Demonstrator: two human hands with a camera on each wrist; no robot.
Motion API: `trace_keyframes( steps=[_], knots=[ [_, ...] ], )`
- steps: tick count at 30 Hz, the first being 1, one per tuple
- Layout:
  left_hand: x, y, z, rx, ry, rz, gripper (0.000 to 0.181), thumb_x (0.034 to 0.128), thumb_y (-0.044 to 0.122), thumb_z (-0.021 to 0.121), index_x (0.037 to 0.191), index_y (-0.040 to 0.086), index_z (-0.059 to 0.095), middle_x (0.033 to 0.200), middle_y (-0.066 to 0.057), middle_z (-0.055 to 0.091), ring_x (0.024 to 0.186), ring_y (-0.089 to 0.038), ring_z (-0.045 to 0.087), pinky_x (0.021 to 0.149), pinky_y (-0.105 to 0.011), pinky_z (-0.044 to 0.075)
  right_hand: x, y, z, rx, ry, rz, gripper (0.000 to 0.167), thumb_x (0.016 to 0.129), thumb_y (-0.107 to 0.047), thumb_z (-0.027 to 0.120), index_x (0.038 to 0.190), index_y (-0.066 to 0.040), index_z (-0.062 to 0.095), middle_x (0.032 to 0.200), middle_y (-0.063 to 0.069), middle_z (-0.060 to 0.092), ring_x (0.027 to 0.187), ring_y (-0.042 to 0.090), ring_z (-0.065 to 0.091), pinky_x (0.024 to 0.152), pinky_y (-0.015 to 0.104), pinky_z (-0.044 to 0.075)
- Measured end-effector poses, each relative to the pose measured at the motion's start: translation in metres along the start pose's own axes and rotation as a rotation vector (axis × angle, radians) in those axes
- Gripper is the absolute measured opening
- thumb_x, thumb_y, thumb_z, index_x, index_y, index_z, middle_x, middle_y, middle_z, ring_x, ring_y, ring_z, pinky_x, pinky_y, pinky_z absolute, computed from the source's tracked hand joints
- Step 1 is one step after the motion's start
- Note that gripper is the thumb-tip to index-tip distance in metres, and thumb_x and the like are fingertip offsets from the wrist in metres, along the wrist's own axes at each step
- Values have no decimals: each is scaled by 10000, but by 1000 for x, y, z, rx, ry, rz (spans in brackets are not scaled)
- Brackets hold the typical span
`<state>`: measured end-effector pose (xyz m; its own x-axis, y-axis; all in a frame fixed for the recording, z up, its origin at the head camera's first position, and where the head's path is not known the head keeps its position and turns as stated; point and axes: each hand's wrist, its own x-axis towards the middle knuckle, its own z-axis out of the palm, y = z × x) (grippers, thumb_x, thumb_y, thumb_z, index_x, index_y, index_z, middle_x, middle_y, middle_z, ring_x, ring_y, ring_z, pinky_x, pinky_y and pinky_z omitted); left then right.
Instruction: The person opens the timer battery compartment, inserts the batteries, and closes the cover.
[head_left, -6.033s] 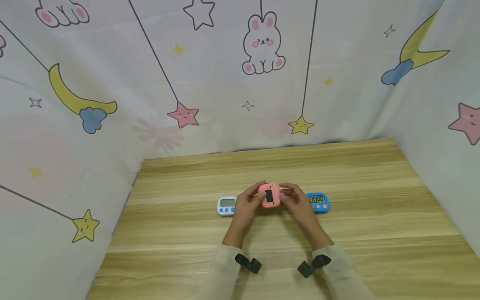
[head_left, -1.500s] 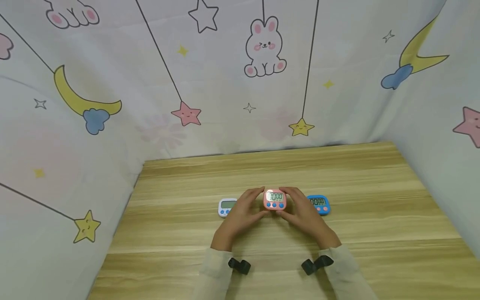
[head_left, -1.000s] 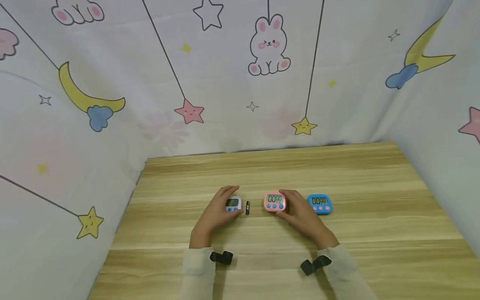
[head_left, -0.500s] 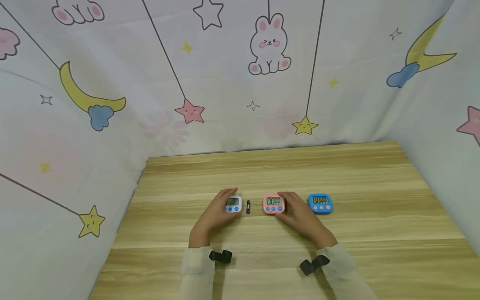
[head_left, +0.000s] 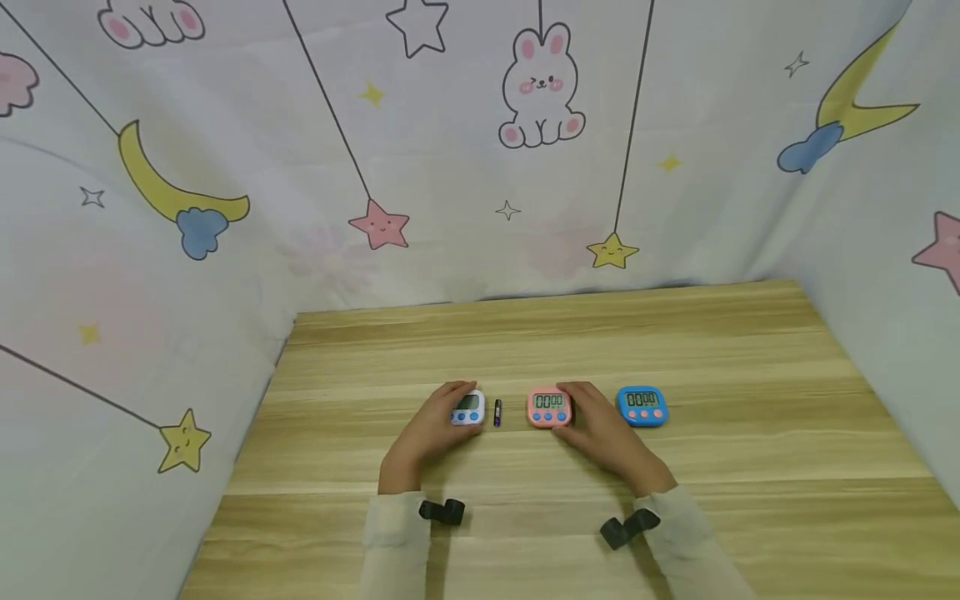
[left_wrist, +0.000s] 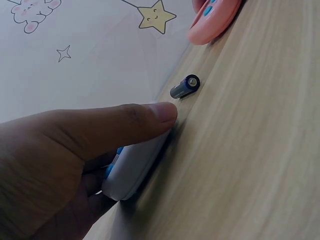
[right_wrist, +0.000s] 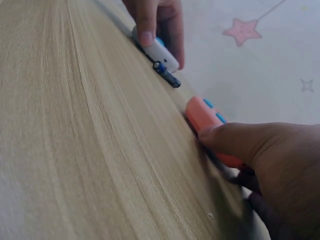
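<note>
In the head view my left hand [head_left: 429,429] grips a white digital timer [head_left: 468,407] with a blank screen and blue buttons. Its thumb lies along the near edge and the fingers along the far edge, hiding the left part. My right hand [head_left: 603,429] holds a pink timer [head_left: 548,408] by its right side; the screen reads 00:00. Between the two timers a small dark battery [head_left: 497,412] lies on the table, touched by neither hand. The left wrist view shows the battery [left_wrist: 185,86] just beyond the thumb. In the right wrist view the thumb presses the pink timer's [right_wrist: 202,114] edge.
A blue timer [head_left: 642,406] showing 00:00 lies to the right of my right hand. The wood-grain table [head_left: 540,533] meets a white patterned cloth [head_left: 450,167] at the back and sides. Black wrist cameras [head_left: 442,512] sit on both sleeves.
Both hands first held the pink timer, its back showing, then its face. My left hand then moved left to the white timer, uncovering the battery. Little differs over the last half second.
</note>
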<state>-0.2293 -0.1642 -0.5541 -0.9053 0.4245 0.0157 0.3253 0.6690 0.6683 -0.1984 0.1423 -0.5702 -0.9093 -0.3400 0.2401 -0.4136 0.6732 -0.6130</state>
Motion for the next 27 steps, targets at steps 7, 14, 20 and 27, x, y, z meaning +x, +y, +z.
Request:
trace_keyframes(
  steps=[7,14,20,27],
  knots=[
    [2,-1,2,21,5,-2,702,845,302,780,1448,112,474,1413,-90,471,1284,-263,456,1056,-430,389,1,1,-1,0,-17,6,667,855,-262,773,1402,-35,467,1360,122,486,1256,289,479,1020,478,429],
    [3,-1,4,25,30,-5,694,836,301,788,1434,110,491,1406,-91,477,1282,-263,462,1064,-427,384,1,2,0,25,2,15,660,845,-260,784,1382,-12,491,1352,137,466,1239,300,480,1019,483,429],
    [4,0,5,27,53,-16,688,834,304,790,1424,104,501,1395,-91,487,1261,-265,479,1056,-428,393,1,6,1,48,-1,36,664,852,-289,774,1388,-17,490,1366,107,448,1254,275,465,1032,468,420],
    [6,2,3,47,65,-26,677,835,347,782,1414,125,512,1384,-70,499,1244,-248,494,1045,-423,405,0,7,-1,83,-15,55,723,857,-307,764,1443,-31,441,1399,107,427,1282,282,445,1044,482,406]
  ],
)
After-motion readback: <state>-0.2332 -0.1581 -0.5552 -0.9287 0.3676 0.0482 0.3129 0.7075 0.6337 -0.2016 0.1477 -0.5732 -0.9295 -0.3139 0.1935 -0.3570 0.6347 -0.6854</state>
